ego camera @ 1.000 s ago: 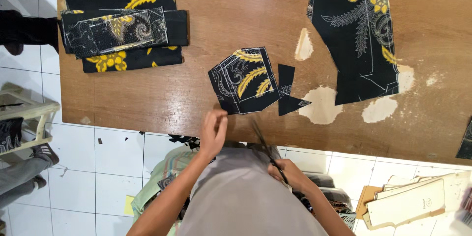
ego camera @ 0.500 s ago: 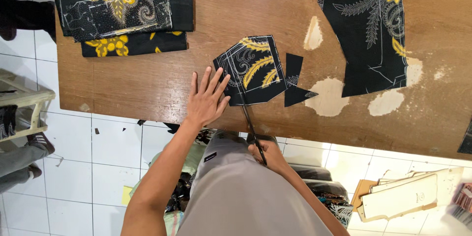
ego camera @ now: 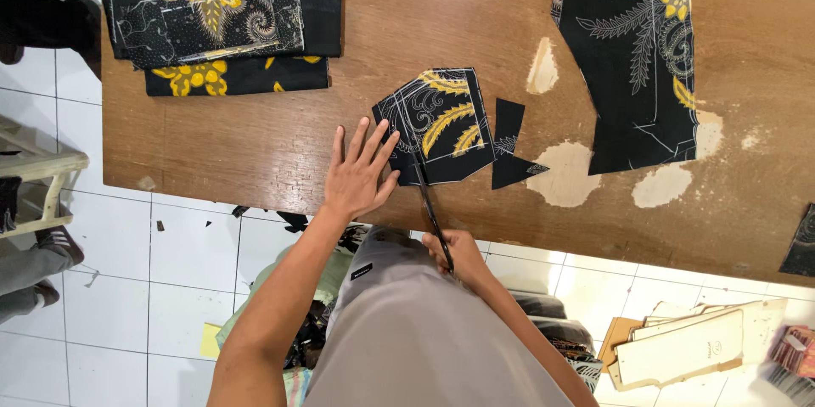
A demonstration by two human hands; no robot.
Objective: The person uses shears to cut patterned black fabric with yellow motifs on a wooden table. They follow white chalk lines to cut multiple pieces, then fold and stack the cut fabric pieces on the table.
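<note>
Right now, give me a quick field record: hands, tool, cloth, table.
left hand: flat on the table, fingers spread, touching the small cloth piece
right hand: grips scissors
scissors: blades at the cloth's left edge
scraps: right of the piece
cloth stack: far left
long panel: far right
table: worn wood

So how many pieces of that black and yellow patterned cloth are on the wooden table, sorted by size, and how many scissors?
Large cloth pieces: 2, the folded stack and the long panel
Medium cloth piece being cut: 1
Small black offcuts: 2
Scissors: 1
Total: 6
The stack may hold more layers than can be counted.
</note>
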